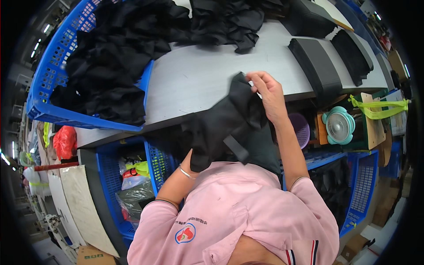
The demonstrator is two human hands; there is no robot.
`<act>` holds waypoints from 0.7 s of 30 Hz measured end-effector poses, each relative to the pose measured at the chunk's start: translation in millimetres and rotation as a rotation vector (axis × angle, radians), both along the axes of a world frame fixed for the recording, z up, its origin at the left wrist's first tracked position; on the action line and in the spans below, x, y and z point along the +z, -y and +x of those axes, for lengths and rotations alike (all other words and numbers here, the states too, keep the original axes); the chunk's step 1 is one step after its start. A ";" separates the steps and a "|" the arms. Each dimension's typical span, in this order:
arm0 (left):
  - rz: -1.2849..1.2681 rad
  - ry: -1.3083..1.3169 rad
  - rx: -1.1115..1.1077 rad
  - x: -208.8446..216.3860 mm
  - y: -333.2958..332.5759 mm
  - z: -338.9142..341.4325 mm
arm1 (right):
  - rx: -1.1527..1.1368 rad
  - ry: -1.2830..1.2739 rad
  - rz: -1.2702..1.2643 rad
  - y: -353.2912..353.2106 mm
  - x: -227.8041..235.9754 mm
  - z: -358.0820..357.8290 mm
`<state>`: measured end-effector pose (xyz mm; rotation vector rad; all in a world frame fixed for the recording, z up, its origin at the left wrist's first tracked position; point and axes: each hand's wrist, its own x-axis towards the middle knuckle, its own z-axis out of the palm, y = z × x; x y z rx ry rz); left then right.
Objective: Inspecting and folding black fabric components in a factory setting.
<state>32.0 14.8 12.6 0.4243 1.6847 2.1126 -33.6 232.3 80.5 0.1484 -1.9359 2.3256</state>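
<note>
A black fabric piece (221,126) hangs in front of me, over the table's near edge and my lap. My right hand (271,95) pinches its upper corner between thumb and fingers. At the lower left of the cloth is my left hand (188,162), with a bracelet at the wrist. The cloth covers its fingers, so their grip is hidden. A narrow black strip (236,149) sticks out from the cloth's lower side. A large heap of crumpled black fabric (110,66) fills the blue basket (88,115) on the left of the table.
On the grey table (185,75), more black fabric (225,22) lies at the back and neat black stacks (316,66) stand at right. Below are a turquoise fan (338,125), a purple basket (298,130) and blue crates (364,185) on both sides.
</note>
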 end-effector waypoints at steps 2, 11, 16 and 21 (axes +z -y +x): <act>-0.053 -0.106 0.059 -0.2 3.9 2.3 | 0.055 0.123 -0.061 -1.3 -0.7 2.6; -0.072 -0.191 0.121 -11.9 10.5 -11.4 | -0.040 -0.239 0.877 13.0 -2.8 38.6; -0.100 -0.349 0.061 -16.6 -19.7 -26.9 | -0.364 -0.497 1.222 24.9 -31.8 40.8; -0.154 -0.472 0.018 -24.9 -35.7 -11.7 | -0.396 -0.166 0.750 6.7 -71.9 37.7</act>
